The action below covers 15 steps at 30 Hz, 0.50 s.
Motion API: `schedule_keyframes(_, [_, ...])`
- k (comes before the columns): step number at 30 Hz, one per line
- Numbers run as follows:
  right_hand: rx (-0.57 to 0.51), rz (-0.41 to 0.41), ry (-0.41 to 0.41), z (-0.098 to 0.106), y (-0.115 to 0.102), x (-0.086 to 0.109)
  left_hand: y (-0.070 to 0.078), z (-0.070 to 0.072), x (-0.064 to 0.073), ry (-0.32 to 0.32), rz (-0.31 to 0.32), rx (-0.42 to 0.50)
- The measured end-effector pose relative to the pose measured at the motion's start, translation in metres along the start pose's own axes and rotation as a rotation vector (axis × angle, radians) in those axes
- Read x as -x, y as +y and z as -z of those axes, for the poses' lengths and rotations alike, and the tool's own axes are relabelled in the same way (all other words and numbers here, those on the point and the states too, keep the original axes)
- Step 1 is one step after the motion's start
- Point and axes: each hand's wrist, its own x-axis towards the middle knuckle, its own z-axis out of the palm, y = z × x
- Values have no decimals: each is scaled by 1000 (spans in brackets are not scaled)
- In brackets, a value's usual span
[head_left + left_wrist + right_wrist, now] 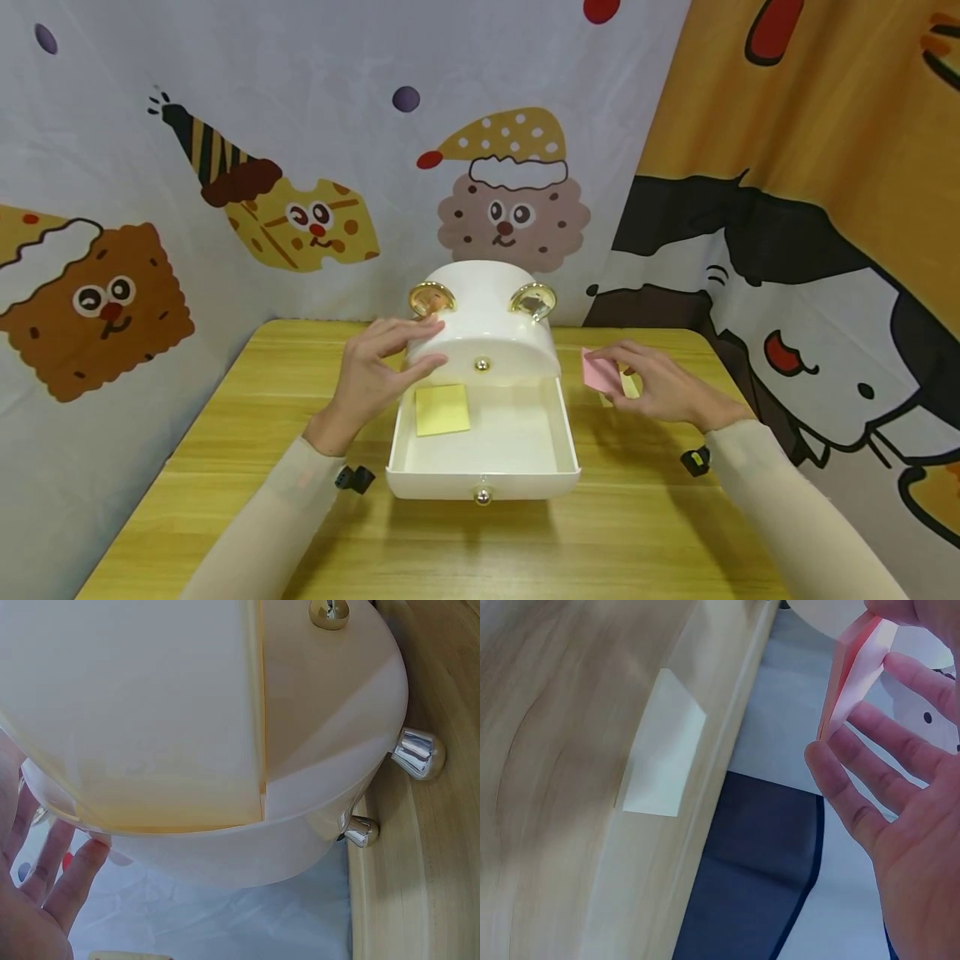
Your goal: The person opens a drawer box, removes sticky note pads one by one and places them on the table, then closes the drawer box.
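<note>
A white drawer box (483, 308) with gold trim stands on the table, and its lower drawer (517, 429) is pulled out. In the drawer's back left corner lies a yellow sticky note pad (442, 409). My left hand (371, 371) rests its fairly straight fingers and thumb against the box's left side; in the left wrist view its fingertips (94, 851) touch the edge. Right of the box, my right hand (652, 383) pinches a pink sticky note pad (851, 675) between thumb and fingers, raised off the table. Under it lies a pale yellow pad (664, 750), partly hidden in the head view.
The wooden table (285, 400) ends at a cloth backdrop (322, 100) printed with cartoon figures. Round gold ears (533, 301) stick out from the box top. Small gold knobs (483, 497) sit on the fronts, and metallic feet (418, 754) hold the box up.
</note>
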Motion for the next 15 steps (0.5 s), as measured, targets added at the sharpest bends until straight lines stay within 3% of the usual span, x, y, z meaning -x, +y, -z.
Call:
schedule_keyframes(9, [-41, -90, -44, -11, 11, -8, 0, -1, 1, 7, -11, 4])
schedule_keyframes(15, [-53, -106, -61, -19, 21, -12, -1, -1, 1, 7, -9, 8])
